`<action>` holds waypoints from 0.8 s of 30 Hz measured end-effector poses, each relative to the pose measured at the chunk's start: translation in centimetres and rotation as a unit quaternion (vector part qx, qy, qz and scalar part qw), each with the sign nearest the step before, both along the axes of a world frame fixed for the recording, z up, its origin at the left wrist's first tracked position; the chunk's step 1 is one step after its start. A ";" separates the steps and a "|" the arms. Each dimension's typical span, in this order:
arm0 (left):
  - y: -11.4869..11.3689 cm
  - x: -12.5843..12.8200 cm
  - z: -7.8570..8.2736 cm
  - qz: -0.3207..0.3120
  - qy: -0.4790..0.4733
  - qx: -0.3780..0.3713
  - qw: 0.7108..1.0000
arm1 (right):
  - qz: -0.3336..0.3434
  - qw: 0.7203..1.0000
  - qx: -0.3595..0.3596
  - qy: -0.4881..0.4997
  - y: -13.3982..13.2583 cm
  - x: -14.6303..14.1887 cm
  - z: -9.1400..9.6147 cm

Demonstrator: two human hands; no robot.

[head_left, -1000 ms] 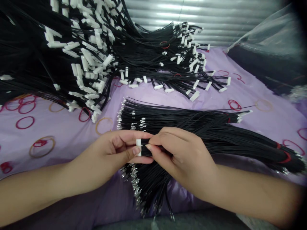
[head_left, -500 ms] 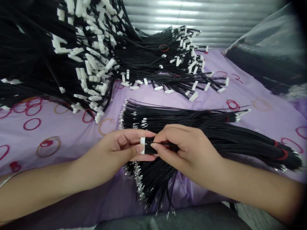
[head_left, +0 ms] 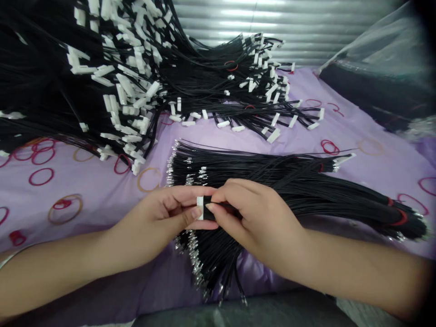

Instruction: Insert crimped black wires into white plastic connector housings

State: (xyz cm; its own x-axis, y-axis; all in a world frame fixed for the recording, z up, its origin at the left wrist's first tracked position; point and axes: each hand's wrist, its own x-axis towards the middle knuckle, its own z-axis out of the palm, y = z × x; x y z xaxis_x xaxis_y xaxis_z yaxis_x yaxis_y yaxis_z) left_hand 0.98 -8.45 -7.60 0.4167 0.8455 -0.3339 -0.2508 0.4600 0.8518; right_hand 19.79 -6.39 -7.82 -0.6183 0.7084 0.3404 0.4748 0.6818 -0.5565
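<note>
Between the thumb and fingers of my left hand [head_left: 180, 209] is a small white connector housing [head_left: 200, 208], with black wires running out of its right side. My right hand [head_left: 238, 206] pinches a thin black wire [head_left: 213, 203] close behind that housing, thumb against forefinger. The wire's tip appears to be at the housing; how deep it sits I cannot tell. Under both hands lies a large bundle of loose black wires [head_left: 218, 254] with silver crimped terminals [head_left: 195, 259] at their left ends.
Behind stand heaps of black wires with white connectors [head_left: 136, 113], the tallest at left. Red rubber bands [head_left: 41, 176] lie scattered on the purple sheet [head_left: 102, 181]. A clear plastic bag [head_left: 374, 86] with dark contents rests at right. Red bands bind the wires' right end [head_left: 398, 218].
My right hand has shifted slightly left along the wire, its fingertips now closer to the white housing. The bare terminal tip seen before at the housing no longer shows. The view has shifted slightly.
</note>
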 end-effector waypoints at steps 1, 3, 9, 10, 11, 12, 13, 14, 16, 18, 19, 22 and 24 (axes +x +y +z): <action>0.0 0.0 0.0 -0.003 0.000 0.000 1.000 | -0.001 1.000 0.007 -0.002 0.0 0.0 -0.1; 0.1 -0.1 0.0 -0.013 -0.007 -0.001 1.000 | 0.012 1.000 0.016 -0.005 0.2 0.2 -0.3; 0.4 -0.4 -0.1 0.015 -0.006 -0.009 1.000 | 0.052 0.992 0.118 0.014 0.8 2.5 2.0; 0.4 -0.5 0.0 0.030 -0.004 -0.015 0.999 | 0.065 0.989 0.136 0.006 0.7 2.8 2.7; 0.5 -0.6 0.2 0.041 -0.003 -0.023 0.999 | 0.091 0.985 0.146 -0.012 0.5 3.0 3.2; 0.6 -0.6 0.3 0.050 -0.003 -0.028 0.998 | 0.125 0.980 0.150 -0.034 0.2 3.1 3.6; 0.7 -0.6 0.6 0.058 -0.002 -0.033 0.998 | 0.159 0.973 0.157 -0.055 -0.1 3.0 3.8; 0.9 -0.7 0.8 0.061 0.002 -0.036 0.997 | 0.184 0.965 0.168 -0.080 -0.4 2.9 3.8; 1.1 -0.8 1.1 0.059 0.020 -0.045 0.997 | 0.200 0.953 0.190 -0.127 -0.7 2.6 3.1; 1.3 -0.9 1.3 0.055 0.034 -0.041 0.997 | 0.202 0.948 0.191 -0.153 -0.8 2.3 2.0; 1.4 -1.1 1.3 0.056 0.037 -0.038 0.997 | 0.202 0.949 0.179 -0.161 -0.8 2.2 1.5; 1.4 -1.3 1.2 0.071 0.041 -0.035 0.996 | 0.183 0.964 0.107 -0.159 -0.6 2.1 0.8; 1.2 -1.3 1.1 0.079 0.043 -0.041 0.995 | 0.174 0.972 0.055 -0.147 -0.6 2.1 1.0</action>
